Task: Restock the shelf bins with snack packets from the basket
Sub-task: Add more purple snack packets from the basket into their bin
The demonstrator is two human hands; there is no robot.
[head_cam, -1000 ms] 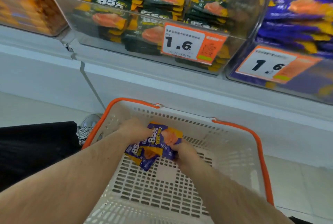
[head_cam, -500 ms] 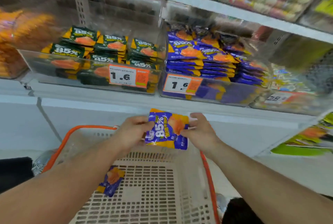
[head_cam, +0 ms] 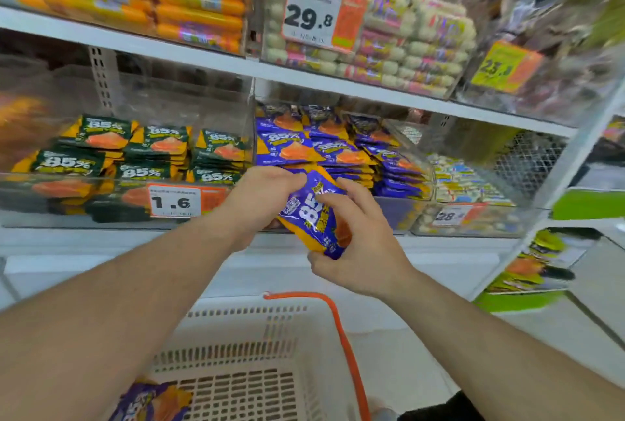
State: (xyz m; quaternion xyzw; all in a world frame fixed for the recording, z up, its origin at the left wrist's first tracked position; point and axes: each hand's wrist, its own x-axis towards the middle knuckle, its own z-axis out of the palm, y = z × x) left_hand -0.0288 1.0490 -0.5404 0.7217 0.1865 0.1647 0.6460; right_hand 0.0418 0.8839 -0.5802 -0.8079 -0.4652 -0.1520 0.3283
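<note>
A small stack of purple-and-orange snack packets [head_cam: 313, 214] marked 85% is held between both hands, right in front of the clear bin of purple packets [head_cam: 402, 214]. My left hand [head_cam: 262, 199] grips the stack's upper left edge. My right hand [head_cam: 358, 241] curls round its right side and bottom. The bin holds stacks of the same purple packets [head_cam: 318, 150]. Below, the beige basket [head_cam: 243, 336] with an orange handle holds one more purple packet [head_cam: 152, 402] at its near left.
Left of the purple bin stands a clear bin of green 85% packets [head_cam: 135, 153] with a 1.6 price tag [head_cam: 176, 200]. The upper shelf [head_cam: 203, 58] carries orange sausages and white-pink sweets. A bin of small sweets [head_cam: 463, 183] sits at the right.
Both hands have lifted the purple packets up out of the basket to the front of the purple bin. The stack now tilts, and my view has risen toward the shelves.
</note>
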